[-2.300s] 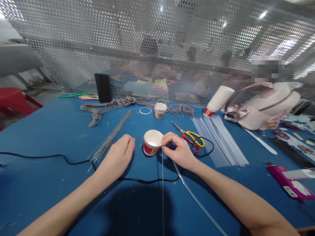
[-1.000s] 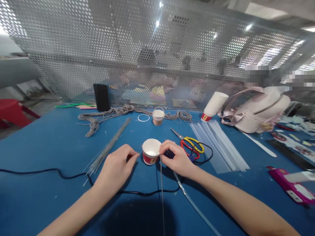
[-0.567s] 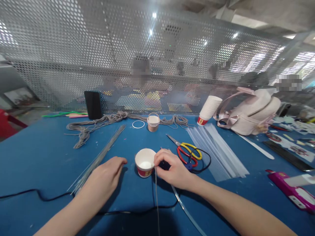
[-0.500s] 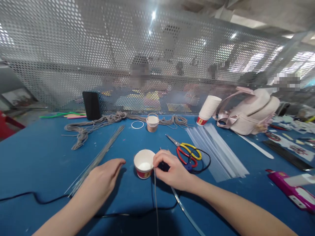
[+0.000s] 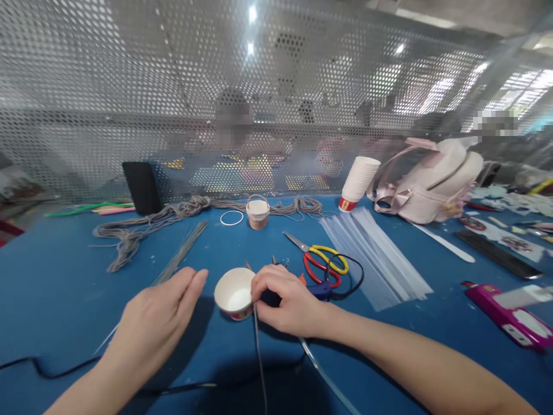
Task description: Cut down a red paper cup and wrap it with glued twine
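Head view: the right hand (image 5: 285,302) is curled, its fingertips pinching a thin grey cord (image 5: 259,357) against the near right side of a small paper cup (image 5: 234,293), which sits tilted on the blue table (image 5: 64,300). Fixing the cord to the cup seems to be the step in hand; the next move likely calls for steadying the cup. The left hand (image 5: 158,317) hovers just left of it, fingers loosely open, holding nothing. Scissors (image 5: 322,265) lie right of the cup.
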A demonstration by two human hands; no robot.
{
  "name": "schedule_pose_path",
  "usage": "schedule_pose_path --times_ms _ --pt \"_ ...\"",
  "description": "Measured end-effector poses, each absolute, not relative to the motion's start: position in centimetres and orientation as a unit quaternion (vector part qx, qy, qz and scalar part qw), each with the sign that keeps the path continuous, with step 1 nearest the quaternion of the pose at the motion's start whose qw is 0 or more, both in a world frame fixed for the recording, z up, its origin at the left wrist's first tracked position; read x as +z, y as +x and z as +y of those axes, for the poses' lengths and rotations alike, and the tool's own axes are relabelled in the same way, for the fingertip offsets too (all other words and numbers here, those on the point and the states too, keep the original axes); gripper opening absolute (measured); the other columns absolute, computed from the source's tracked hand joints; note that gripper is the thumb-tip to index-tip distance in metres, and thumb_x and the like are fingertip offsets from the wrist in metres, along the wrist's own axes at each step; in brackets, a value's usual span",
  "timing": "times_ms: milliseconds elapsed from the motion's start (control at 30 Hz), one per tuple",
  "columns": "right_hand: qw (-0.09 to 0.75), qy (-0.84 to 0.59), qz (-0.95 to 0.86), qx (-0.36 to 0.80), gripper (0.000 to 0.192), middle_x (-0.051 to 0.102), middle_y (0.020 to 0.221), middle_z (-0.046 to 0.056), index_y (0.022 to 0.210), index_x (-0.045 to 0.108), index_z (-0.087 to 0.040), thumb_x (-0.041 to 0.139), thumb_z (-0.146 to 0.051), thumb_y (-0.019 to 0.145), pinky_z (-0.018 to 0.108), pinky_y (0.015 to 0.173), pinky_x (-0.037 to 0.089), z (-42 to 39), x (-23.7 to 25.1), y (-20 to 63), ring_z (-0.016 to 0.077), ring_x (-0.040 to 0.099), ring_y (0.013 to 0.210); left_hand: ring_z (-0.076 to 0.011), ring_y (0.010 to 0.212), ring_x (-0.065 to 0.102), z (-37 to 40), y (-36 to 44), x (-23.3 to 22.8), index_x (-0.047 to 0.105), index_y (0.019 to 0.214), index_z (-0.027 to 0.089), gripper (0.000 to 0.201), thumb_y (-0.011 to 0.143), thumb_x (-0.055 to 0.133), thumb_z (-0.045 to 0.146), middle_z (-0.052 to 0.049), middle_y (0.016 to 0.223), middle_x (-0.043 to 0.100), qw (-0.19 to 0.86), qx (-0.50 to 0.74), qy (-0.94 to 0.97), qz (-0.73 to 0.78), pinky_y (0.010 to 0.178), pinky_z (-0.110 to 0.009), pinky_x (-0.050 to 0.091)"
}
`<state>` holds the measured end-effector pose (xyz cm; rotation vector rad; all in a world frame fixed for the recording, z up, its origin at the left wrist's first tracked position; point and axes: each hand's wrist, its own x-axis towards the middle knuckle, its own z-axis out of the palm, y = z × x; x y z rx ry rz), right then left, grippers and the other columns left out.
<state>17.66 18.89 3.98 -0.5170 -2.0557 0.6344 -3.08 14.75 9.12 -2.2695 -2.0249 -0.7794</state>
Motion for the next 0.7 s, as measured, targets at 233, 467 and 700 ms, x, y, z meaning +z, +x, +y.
schedule_pose_path --times_ms 233,467,700 --pt "0.41 -0.201 -0.855 0.245 0.016 0.063 0.078 0.001 0.073 0.046 -0.022 0.052 -0.007 0.072 0.029 0.072 0.04 19.4 4.3 17.4 0.0159 0.059 0.076 -0.0194 0.081 0.07 13.4 -2.6 8.5 0.061 0.102 0.021 0.026 0.089 0.041 0.03 -0.006 0.091 0.072 0.026 -0.279 -0.806 -0.522 0.071 -0.027 0.054" --pt "0.411 -0.188 -0.858 0.245 0.016 0.064 0.082 0.002 0.075 0.047 -0.023 0.053 -0.007 0.076 0.03 0.075 0.042 19.4 4.2 17.3 0.0158 0.059 0.08 -0.0185 0.081 0.071 12.8 -1.0 7.5 0.068 0.091 0.025 0.028 0.091 0.041 0.034 -0.003 0.092 0.075 0.016 -0.255 -0.826 -0.502 0.071 -0.024 0.055" --pt "0.422 -0.176 -0.854 0.249 0.016 0.065 0.086 0.003 0.075 0.049 -0.022 0.053 -0.007 0.077 0.03 0.076 0.043 19.4 4.1 17.4 0.016 0.06 0.081 -0.0179 0.073 0.072 13.2 -0.6 7.4 0.067 0.089 0.026 0.026 0.089 0.042 0.032 0.0 0.087 0.076 -0.011 -0.227 -0.821 -0.524 0.062 -0.025 0.054"
